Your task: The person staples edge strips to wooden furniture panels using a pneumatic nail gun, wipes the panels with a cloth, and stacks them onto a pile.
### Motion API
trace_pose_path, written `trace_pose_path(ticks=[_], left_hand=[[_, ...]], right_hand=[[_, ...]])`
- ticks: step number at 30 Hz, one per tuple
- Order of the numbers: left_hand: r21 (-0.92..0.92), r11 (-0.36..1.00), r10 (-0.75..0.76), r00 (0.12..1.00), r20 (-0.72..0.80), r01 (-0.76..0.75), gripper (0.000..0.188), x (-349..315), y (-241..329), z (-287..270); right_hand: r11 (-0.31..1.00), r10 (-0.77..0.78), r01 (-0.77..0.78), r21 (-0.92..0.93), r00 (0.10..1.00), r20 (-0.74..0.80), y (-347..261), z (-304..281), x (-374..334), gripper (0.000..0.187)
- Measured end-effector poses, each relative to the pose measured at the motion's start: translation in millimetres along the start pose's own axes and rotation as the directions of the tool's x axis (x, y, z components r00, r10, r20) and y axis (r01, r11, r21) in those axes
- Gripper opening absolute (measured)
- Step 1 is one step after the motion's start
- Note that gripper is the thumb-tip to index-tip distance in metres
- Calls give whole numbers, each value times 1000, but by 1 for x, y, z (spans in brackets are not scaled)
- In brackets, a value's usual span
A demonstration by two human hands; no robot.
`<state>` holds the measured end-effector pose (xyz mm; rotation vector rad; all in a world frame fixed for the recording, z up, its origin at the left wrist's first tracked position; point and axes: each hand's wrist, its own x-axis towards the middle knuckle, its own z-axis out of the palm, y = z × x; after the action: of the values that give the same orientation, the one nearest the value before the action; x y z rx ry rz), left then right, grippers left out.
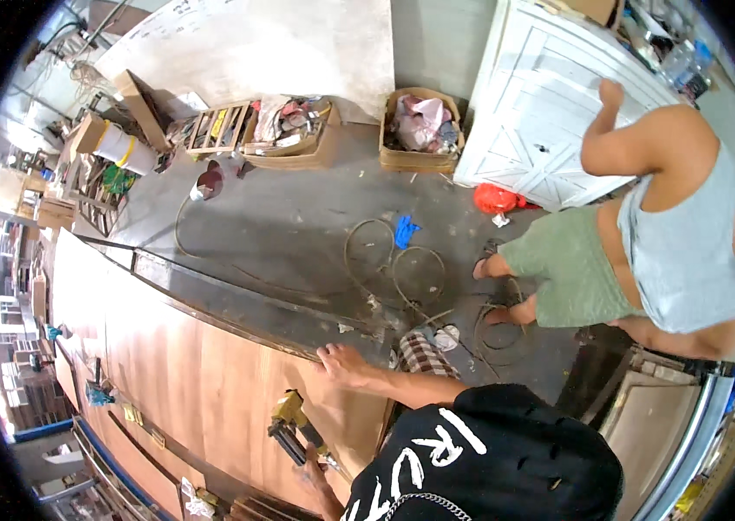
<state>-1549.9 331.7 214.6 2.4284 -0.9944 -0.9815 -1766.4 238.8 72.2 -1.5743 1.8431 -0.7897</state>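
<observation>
A long wood-grained panel (203, 365) stretches from my body toward the far left. My right hand (343, 366) lies at its edge, fingers stretched along the surface and holding nothing. Lower down, my left hand (314, 483) is closed at the lower end of a yellow-and-black nail gun (288, 417). The gun sits over the panel, its yellow head pointing away from that hand. Part of the left hand's grip is hidden. My black shirt (506, 460) fills the lower middle.
At the right, another person (689, 226) in a grey tank top and green shorts leans by white panelled doors (550, 104). A hose (398, 269) coils across the floor near a blue cloth (406, 231). Filled cardboard boxes (420, 161) stand along the wall. Clamps (100, 392) line the panel's left side.
</observation>
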Motion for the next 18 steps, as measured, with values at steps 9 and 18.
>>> trace_pose_path(ticks=[9,18], left_hand=[[103,994,-28,999,-20,30,40,-23,88,55],[257,960,-112,994,-1,108,41,-27,183,133]], right_hand=[[952,-233,47,302,751,618,100,3,40,29],[846,484,-491,-206,547,683,270,-120,51,19]])
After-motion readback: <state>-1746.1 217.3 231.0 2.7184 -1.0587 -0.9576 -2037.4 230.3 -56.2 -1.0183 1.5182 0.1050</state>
